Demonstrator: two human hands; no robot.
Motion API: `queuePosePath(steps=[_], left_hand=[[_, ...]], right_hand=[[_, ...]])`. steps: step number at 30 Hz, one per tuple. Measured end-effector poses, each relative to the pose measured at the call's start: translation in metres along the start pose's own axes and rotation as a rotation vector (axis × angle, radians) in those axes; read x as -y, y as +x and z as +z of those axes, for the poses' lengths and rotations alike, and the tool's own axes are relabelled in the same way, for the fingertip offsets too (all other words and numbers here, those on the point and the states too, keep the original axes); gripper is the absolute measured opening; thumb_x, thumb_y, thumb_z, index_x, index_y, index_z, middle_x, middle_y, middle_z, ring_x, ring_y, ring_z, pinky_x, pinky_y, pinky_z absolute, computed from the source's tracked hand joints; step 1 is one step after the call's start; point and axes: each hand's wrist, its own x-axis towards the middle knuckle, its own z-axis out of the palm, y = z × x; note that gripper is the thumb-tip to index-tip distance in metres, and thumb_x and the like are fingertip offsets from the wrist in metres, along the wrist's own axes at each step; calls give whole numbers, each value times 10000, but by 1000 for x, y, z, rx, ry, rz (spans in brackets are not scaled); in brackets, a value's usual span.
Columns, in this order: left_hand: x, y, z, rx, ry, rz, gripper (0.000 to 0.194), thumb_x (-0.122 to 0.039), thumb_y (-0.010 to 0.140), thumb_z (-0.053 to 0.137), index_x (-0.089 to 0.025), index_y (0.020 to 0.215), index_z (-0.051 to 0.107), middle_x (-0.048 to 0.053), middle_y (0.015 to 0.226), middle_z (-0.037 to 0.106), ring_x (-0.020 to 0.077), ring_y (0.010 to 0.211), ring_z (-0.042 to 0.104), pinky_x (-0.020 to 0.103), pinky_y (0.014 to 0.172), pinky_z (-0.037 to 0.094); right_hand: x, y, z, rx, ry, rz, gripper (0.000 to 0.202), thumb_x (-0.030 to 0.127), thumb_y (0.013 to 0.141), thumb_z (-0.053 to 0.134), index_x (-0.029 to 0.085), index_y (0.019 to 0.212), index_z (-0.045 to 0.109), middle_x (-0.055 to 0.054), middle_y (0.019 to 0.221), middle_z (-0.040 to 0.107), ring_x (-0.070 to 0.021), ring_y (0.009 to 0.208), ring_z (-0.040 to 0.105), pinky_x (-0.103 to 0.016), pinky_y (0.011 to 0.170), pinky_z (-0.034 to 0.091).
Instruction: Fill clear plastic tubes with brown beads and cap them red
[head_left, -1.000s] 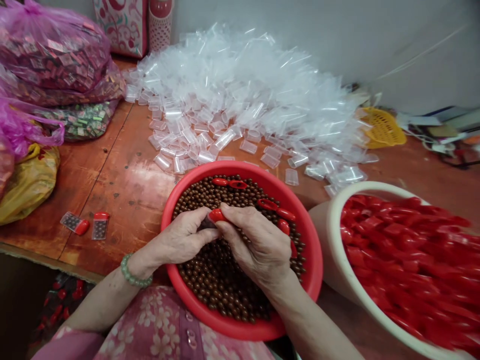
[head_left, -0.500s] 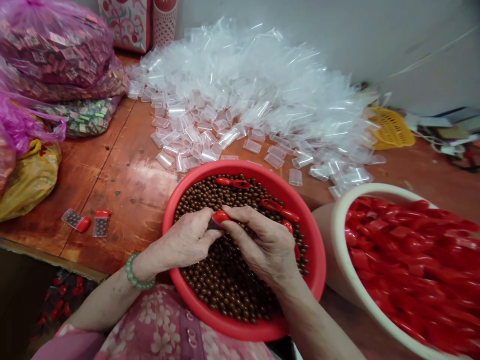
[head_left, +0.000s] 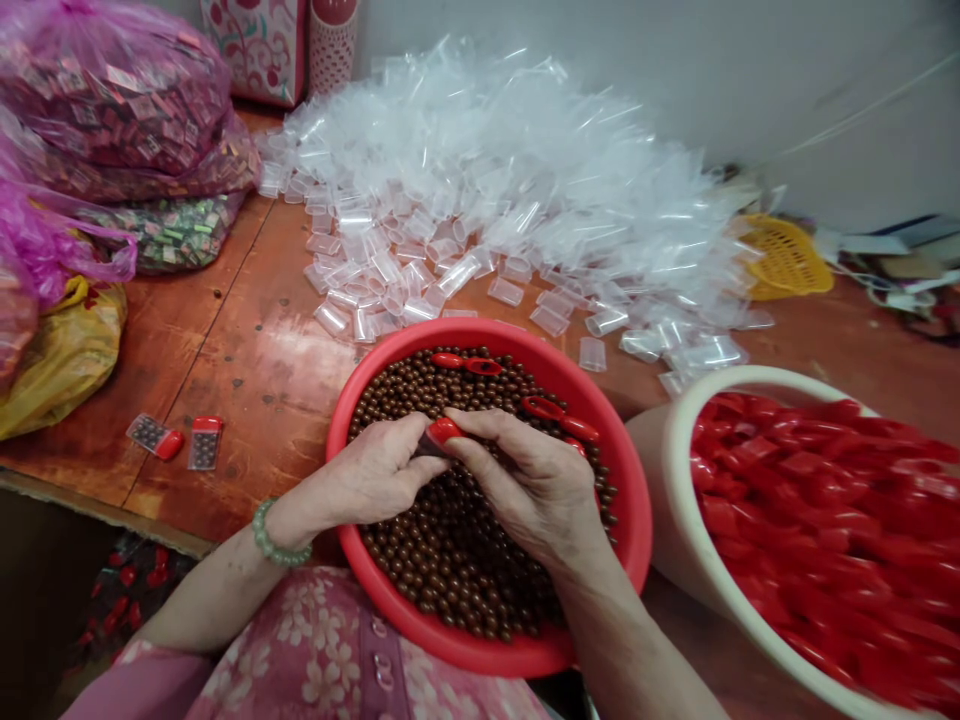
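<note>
Holds red-capped container [head_left: 444,431] above red basin [head_left: 637,500], over brown beads [head_left: 442,570] and loose red pieces [head_left: 448,360]. With left hand [head_left: 379,470], pinches its dark body between thumb and fingers; with right hand [head_left: 536,480], clamps thumb and fingertips on its red end. Left of basin: two filled containers [head_left: 204,443], flat on table [head_left: 262,370]. Beyond basin: heap of clear sleeves [head_left: 487,170]. Right of basin: white tub [head_left: 679,450] of red caps [head_left: 825,520].

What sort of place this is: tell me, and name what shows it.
Likely a small workshop or home work corner: clear plastic tubes heaped on a wooden table, a red basin of brown balls, a pale bucket of red plastic pieces.
</note>
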Motion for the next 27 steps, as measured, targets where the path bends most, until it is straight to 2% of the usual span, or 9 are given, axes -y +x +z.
queuePosePath(steps=[8,21,24,27], left_hand=[[6,2,0,28,-63,-9,180,-256,884,527,-154,1024,572,78,1057,662,212,972,602,385,911,472],[7,3,0,0,-89,-43,134,-215,859,510,-157,969,561,63,1008,634,198,924,569,383,897,458],[6,4,-1,8,-224,-82,116,-241,853,536,-154,923,565,40,932,618,172,862,560,333,819,468],[2,4,-1,52,-476,-158,163,-289,861,545,-143,931,563,12,802,573,132,721,546,267,666,455]], right_hand=[[1,-3,1,-7,-53,20,163,187,890,614,210,1034,687,-39,927,758,-177,795,724,-303,734,607],[-1,-4,13,-88,-176,-158,204,134,891,591,219,1074,619,-52,883,724,-188,763,698,-325,707,591],[-4,-6,13,-10,-201,-195,338,240,905,592,187,1234,538,-108,984,700,-233,873,686,-378,755,586],[-5,-9,14,83,-259,-192,676,441,837,660,124,1373,398,-188,1121,643,-317,1018,638,-481,834,559]])
